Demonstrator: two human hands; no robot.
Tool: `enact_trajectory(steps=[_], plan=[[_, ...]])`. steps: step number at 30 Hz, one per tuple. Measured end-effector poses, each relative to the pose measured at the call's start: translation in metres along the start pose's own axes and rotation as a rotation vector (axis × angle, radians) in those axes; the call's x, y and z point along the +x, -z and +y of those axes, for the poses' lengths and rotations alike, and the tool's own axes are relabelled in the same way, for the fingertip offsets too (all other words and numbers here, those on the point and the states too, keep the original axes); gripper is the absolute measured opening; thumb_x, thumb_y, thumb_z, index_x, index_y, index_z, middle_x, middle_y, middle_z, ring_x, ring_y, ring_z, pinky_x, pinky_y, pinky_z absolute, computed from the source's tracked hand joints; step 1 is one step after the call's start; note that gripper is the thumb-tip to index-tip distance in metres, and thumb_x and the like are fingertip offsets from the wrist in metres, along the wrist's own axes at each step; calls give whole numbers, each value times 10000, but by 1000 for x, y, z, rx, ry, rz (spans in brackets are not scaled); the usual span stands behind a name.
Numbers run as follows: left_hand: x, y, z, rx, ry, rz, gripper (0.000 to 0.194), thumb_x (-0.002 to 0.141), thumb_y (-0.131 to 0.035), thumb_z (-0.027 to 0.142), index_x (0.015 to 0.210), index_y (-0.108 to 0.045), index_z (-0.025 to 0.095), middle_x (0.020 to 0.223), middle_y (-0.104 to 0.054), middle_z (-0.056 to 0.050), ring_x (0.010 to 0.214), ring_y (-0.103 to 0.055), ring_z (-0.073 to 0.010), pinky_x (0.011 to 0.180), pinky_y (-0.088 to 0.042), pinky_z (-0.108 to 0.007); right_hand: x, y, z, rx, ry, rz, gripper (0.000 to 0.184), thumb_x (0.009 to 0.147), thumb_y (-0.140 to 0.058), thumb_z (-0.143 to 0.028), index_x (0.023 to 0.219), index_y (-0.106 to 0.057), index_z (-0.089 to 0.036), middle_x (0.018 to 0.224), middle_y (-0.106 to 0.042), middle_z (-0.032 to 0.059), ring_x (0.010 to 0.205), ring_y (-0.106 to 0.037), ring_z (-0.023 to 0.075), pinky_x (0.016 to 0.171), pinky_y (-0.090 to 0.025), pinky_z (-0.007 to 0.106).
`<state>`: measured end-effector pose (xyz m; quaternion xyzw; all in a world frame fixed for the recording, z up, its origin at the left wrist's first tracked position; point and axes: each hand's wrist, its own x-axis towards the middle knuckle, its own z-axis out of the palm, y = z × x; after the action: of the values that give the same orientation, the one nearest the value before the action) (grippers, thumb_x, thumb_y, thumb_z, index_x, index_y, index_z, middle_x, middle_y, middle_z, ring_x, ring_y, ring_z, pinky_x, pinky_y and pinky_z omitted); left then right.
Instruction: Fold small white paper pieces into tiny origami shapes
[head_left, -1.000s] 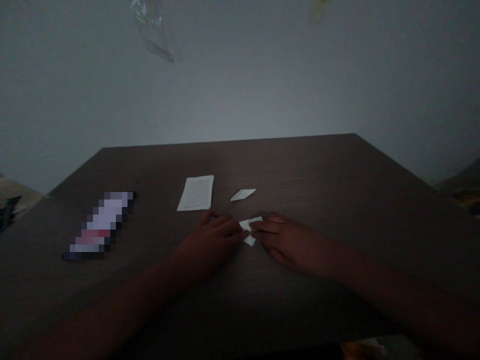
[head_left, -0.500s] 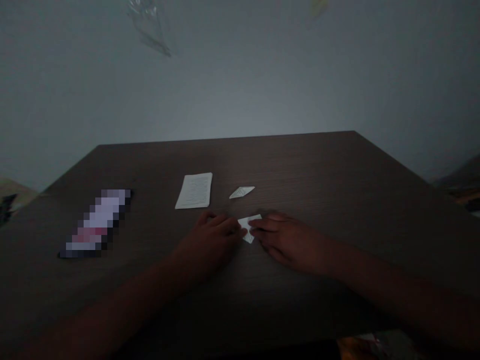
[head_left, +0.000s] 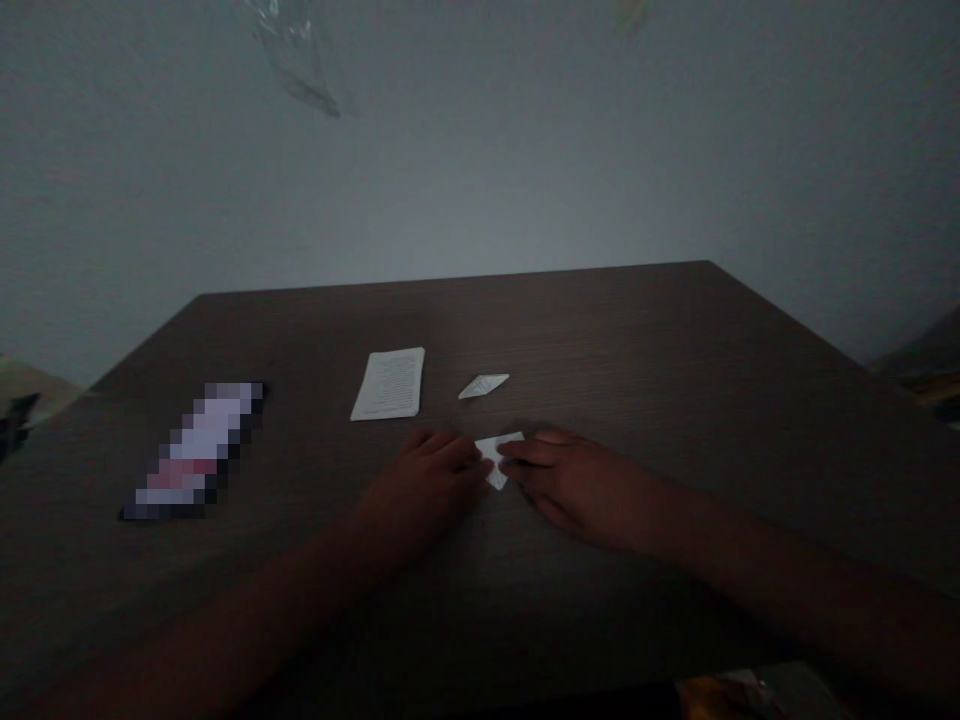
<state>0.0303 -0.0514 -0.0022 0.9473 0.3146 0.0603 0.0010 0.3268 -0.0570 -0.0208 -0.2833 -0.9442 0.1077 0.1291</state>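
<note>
A small piece of folded white paper [head_left: 489, 448] lies on the dark wooden table [head_left: 600, 340], between my two hands. My left hand [head_left: 427, 480] is closed on its left side, fingers curled and thumb tip on the paper. From the right, my right hand [head_left: 581, 485] grips the opposite side, with thumb and forefinger pressing on it. Both hands partly cover the paper, so its full shape is hidden. Just beyond it rests a folded paper diamond [head_left: 484, 385] with printed lines, which neither hand touches.
A stack of printed paper sheets [head_left: 390, 384] lies beyond my left hand. Farther left is a phone [head_left: 199, 445] with a blurred screen. A clear plastic bag [head_left: 296, 55] hangs on the pale wall [head_left: 480, 160] behind the table.
Both hands stay on the folded paper with barely any movement. The whole view shifts slightly; the stack, diamond and phone keep their places on the table.
</note>
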Motion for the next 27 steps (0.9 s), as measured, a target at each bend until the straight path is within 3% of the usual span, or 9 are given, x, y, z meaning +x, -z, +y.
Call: enact_trajectory(steps=[8, 11, 20, 27], plan=[[1, -9, -4, -64, -12, 31, 186, 1234, -692, 129, 1251, -867, 190, 1161, -825, -67, 1051, -781, -256, 968, -652, -373, 0, 2, -2, -18, 7, -7, 411, 1232, -629, -158, 1594, -824, -138, 1636, -842, 204, 1528, -800, 317, 1426, -566, 544], [1, -10, -4, -65, -16, 33, 178, 1231, -699, 128, 1238, -864, 196, 1147, -813, -65, 1044, -771, -254, 958, -662, -374, 0, 2, -2, -22, 7, -4, 403, 1234, -628, -159, 1582, -830, -145, 1626, -846, 201, 1506, -805, 307, 1386, -600, 522], [2, -6, 0, -49, -11, 28, 279, 1281, -608, 152, 1191, -871, 176, 1149, -818, -80, 1052, -771, -260, 964, -681, -397, 1, 2, -2, -13, 1, -8, 383, 1229, -654, -157, 1563, -841, -186, 1649, -839, 177, 1468, -808, 305, 1361, -607, 534], [4, 0, 2, -61, 42, -16, 211, 1241, -688, 134, 1180, -880, 197, 1195, -849, -76, 1087, -796, -254, 980, -664, -360, 0, 2, -3, 21, -7, -8, 390, 1222, -657, -155, 1566, -840, -149, 1659, -829, 209, 1523, -789, 340, 1386, -588, 566]])
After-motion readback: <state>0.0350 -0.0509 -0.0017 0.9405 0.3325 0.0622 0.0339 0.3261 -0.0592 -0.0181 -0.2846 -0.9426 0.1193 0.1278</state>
